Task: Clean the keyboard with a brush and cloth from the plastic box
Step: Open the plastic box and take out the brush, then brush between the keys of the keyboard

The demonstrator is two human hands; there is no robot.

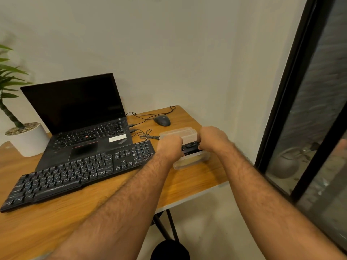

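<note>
I judge the task barely begun: the black full-size keyboard [75, 171] lies untouched on the wooden table [187, 186]. My left hand [169, 147] and right hand [213, 138] curl around a black object [190, 147] on the clear plastic box [189, 160] beside it; 2 tools not yet out.

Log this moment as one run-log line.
stage: opening box | hands: left hand and right hand grip plastic box | keyboard: untouched

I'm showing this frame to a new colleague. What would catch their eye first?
Both hands, left hand and right hand, meet over the clear plastic box at the table's right end, gripping a black object. Left of it lies the black keyboard, before an open laptop.
</note>
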